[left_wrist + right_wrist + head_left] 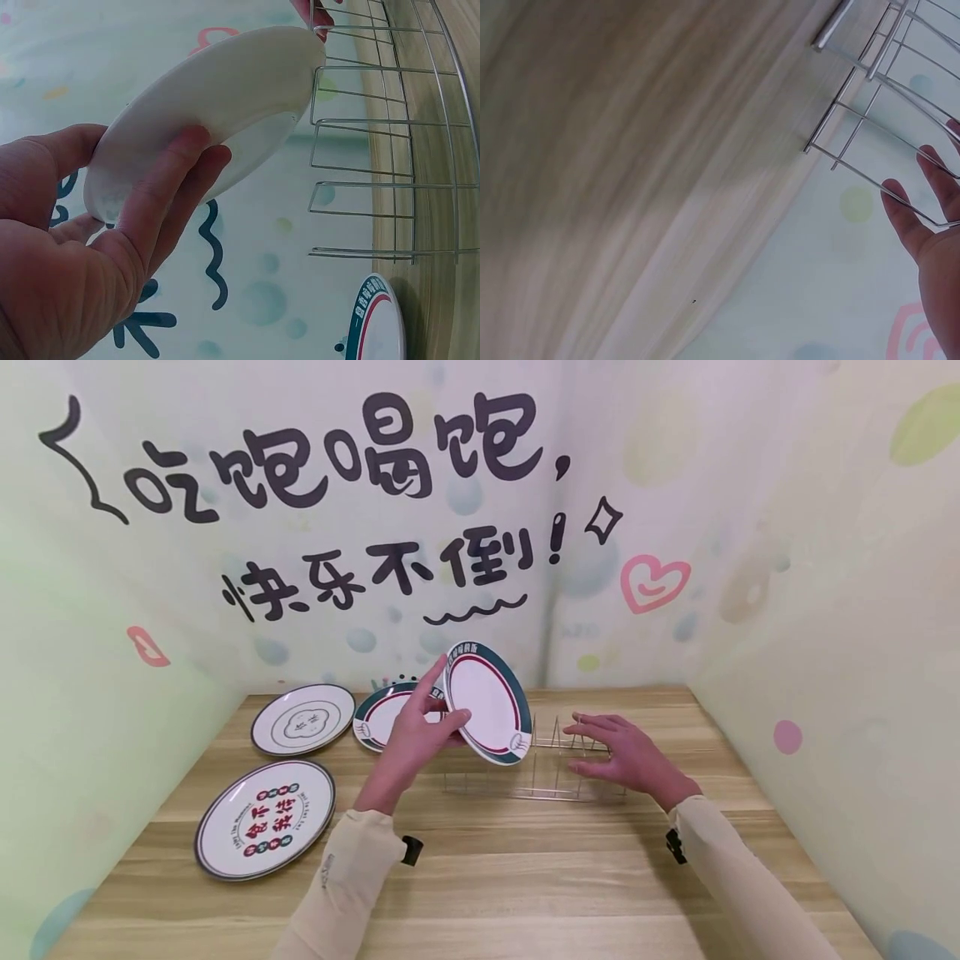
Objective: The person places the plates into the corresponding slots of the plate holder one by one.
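My left hand holds a white plate with a dark green rim and a red ring. The plate is tilted up, above the left part of a wire dish rack. In the left wrist view, the fingers spread over the plate's pale underside, with the thumb hidden in part. At the rack's right end is my right hand, its fingers extended and thumb apart. The right wrist view has the fingers against the end wires of the rack.
A second green-rimmed plate lies behind the left hand. To its left is a plate with a flower-shaped line drawing, and nearer the front a plate with red lettering. Printed walls enclose the wooden table.
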A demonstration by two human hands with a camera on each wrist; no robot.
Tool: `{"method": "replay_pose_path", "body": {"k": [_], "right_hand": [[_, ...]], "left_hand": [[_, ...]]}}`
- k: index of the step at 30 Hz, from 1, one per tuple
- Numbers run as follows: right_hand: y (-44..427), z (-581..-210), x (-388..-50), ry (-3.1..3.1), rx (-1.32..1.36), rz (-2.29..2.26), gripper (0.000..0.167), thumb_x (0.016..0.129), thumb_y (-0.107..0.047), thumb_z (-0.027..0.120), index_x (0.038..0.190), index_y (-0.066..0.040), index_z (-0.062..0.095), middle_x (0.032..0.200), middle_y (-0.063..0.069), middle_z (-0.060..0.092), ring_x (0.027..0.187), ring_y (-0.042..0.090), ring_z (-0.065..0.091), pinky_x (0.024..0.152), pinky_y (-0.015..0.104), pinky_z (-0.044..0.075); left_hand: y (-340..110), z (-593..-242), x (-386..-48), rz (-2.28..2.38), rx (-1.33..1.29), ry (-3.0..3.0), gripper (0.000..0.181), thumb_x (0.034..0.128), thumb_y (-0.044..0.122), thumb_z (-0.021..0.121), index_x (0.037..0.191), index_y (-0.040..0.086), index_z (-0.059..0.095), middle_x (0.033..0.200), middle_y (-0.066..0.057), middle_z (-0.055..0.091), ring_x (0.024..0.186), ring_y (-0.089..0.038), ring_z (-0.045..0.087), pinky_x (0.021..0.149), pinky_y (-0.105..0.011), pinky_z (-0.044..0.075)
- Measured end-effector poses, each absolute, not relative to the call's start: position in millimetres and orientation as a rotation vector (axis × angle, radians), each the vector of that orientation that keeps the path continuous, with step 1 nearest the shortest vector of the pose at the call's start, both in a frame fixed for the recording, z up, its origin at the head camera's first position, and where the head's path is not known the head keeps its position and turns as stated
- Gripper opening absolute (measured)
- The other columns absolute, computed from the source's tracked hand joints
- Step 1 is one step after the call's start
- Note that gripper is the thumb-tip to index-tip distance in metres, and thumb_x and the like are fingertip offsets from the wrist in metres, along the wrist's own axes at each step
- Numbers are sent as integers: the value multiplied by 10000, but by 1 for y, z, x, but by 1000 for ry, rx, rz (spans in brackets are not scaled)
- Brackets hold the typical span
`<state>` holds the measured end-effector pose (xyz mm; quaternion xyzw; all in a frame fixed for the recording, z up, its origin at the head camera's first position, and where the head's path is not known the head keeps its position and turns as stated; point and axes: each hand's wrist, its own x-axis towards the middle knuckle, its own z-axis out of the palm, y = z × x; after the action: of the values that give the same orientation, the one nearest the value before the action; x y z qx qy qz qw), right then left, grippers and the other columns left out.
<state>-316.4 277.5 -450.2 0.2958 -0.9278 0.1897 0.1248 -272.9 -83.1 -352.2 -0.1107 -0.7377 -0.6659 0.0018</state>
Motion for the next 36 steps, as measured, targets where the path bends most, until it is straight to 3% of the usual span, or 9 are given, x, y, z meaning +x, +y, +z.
{"method": "replay_pose_path", "body": {"k": [7, 17, 23, 29, 36], "right_hand": [[278, -453, -317, -2689, 869, 530, 614, 880, -586, 759, 1410, -298, 646, 1541, 62, 526, 1378, 401, 483, 1094, 694, 380], [277, -448, -314, -2700, 865, 554, 612, 878, -551, 778, 1410, -278, 650, 1545, 64, 520, 1378, 396, 483, 1102, 683, 380], [277, -452, -317, -2708, 865, 536, 612, 890, -578, 752, 1418, -288, 641, 1554, 56, 510, 1381, 390, 480, 1107, 680, 374], [278, -454, -318, -2709, 867, 542, 630, 883, -613, 741, 1421, -303, 636, 1558, 40, 508, 1386, 381, 477, 1105, 674, 381], [278, -454, -317, -2690, 889, 542, 621, 898, -584, 740, 1431, -285, 628, 1553, 60, 512, 1376, 398, 484, 1093, 685, 385]], "left_hand": [[-74, -352, -272, -2088, -380, -2332, 892, 944, 90, 753, 1624, 439, 295, 1156, -226, 537, 793, -284, 696, 794, -456, 631], [-56, -345, -271, -1871, -359, -2469, 890, 924, 169, 780, 1602, 496, 306, 1111, -159, 601, 697, -273, 722, 761, -428, 639], [-42, -343, -270, -1568, -395, -2560, 867, 922, 199, 742, 1622, 450, 296, 1072, -95, 631, 618, -231, 678, 639, -336, 604], [-28, -342, -267, -1332, -436, -2591, 868, 915, 193, 728, 1633, 411, 293, 1049, -78, 623, 677, -175, 643, 585, -295, 556], [-8, -352, -261, -1134, -472, -2642, 876, 913, 213, 747, 1643, 371, 289, 1152, -133, 618, 802, -196, 622, 677, -345, 551]]}}
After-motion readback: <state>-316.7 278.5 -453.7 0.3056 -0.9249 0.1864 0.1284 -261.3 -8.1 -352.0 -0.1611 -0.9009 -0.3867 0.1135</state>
